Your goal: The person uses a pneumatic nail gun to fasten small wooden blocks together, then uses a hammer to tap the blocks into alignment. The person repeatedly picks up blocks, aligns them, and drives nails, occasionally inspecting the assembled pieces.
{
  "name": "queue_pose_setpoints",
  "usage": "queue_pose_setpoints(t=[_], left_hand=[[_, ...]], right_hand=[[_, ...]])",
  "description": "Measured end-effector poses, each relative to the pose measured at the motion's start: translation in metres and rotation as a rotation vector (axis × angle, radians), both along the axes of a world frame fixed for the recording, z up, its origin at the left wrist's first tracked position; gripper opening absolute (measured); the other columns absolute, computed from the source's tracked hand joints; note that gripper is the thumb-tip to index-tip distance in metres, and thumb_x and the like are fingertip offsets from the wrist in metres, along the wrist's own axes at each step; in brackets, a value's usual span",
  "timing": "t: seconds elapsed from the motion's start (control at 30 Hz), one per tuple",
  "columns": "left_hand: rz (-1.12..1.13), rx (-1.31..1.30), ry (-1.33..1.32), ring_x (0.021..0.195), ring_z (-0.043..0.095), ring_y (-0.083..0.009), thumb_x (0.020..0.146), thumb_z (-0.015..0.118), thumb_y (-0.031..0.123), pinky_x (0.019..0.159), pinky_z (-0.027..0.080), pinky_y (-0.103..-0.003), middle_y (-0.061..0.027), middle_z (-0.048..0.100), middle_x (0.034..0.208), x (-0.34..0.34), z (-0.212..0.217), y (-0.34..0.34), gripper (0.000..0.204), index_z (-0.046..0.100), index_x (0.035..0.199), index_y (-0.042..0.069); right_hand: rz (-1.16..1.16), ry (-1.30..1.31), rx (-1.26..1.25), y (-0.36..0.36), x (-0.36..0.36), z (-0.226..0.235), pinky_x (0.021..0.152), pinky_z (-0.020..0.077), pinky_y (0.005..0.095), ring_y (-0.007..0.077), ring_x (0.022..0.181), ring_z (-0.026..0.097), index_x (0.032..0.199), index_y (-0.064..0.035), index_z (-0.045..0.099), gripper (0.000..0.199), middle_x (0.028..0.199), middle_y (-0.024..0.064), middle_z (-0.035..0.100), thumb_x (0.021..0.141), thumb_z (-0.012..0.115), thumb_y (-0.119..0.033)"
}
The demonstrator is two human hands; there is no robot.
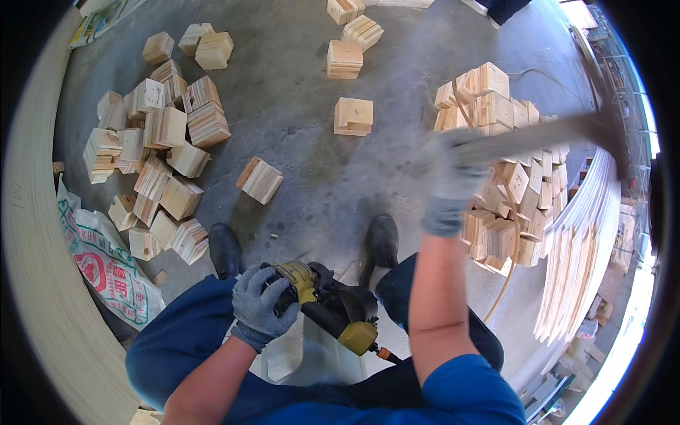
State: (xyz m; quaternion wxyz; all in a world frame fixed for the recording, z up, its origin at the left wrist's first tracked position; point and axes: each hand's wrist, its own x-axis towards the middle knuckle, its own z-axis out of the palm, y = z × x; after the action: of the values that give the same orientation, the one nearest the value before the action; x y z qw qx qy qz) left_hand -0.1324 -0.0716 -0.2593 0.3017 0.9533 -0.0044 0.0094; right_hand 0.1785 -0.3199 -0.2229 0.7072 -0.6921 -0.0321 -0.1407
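Left hand [261,303] in a grey knit glove, closed over the top of a black and yellow pneumatic nail gun [327,308] held low between the knees, over a pale wooden piece [322,358] partly hidden beneath it; right hand [452,185], also grey-gloved and blurred, raised and gripping the handle of a long dark hammer [545,138], head out toward the right rim; blue trousers and blue sleeve at the lower edge; two black shoes [225,249] planted on the grey concrete floor [297,92]; scattered heap of square pale wooden blocks [159,159] lying to the left on the floor, well apart from the nail gun; single loose blocks further ahead, one square block [353,116] alone near the middle; taller pile of stacked wooden blocks [513,177] on the right, just behind the raised hand; thin tan hose [506,280] running down beside that pile; fan of thin pale wooden slats [584,241] leaning at the far right; white printed woven sack [106,265] lying at the left, beside a curved pale plywood edge [32,234].
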Motion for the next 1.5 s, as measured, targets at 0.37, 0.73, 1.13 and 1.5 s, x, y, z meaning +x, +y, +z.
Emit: queue_pose_setpoints(t=[0.37, 0.73, 1.13, 1.5], left_hand=[[-0.010, -0.016, -0.050, 0.119, 0.058, -0.0447, 0.063, 0.086, 0.027, 0.100, 0.050, -0.057, -0.0148, 0.060, 0.125, 0.010, -0.001, 0.001, 0.061, 0.064, 0.119, 0.018], [-0.001, -0.013, -0.089, 0.120, 0.058, -0.0455, 0.066, 0.087, 0.032, 0.099, 0.050, -0.057, -0.0146, 0.059, 0.127, -0.003, 0.002, 0.000, 0.062, 0.062, 0.121, 0.019], [-0.012, -0.036, -0.065, 0.121, 0.060, -0.0419, 0.064, 0.088, 0.031, 0.098, 0.051, -0.055, -0.0123, 0.061, 0.128, 0.004, 0.006, 0.003, 0.061, 0.066, 0.120, 0.021], [0.016, -0.051, -0.041, 0.121, 0.059, -0.0411, 0.065, 0.087, 0.033, 0.095, 0.051, -0.054, -0.0123, 0.062, 0.127, -0.003, 0.003, 0.008, 0.058, 0.067, 0.118, 0.020]], right_hand=[[0.047, 0.535, -0.563, -0.005, -0.038, -0.156, 0.063, 0.0519, 0.0389, 0.0196, 0.068, 0.065, 0.098, 0.0013, 0.065, 0.023, 0.077, 0.0117, 0.067, 0.081, 0.070, -0.014], [-0.063, 1.234, -0.324, -0.135, -0.098, -0.168, 0.045, 0.0493, 0.0409, 0.0241, 0.049, 0.058, 0.084, -0.0046, 0.063, 0.013, 0.063, 0.0090, 0.058, 0.081, 0.073, -0.014], [0.043, 1.237, -1.207, -0.250, -0.121, -0.203, 0.068, 0.0575, 0.0505, 0.0363, 0.075, 0.070, 0.096, -0.0011, 0.067, 0.027, 0.082, 0.0173, 0.070, 0.084, 0.073, -0.024], [0.491, 0.340, -1.359, -0.020, -0.076, -0.195, 0.111, 0.0455, 0.0469, 0.0377, 0.132, 0.058, 0.144, -0.0083, 0.060, 0.064, 0.143, 0.0229, 0.061, 0.088, 0.067, -0.040]])
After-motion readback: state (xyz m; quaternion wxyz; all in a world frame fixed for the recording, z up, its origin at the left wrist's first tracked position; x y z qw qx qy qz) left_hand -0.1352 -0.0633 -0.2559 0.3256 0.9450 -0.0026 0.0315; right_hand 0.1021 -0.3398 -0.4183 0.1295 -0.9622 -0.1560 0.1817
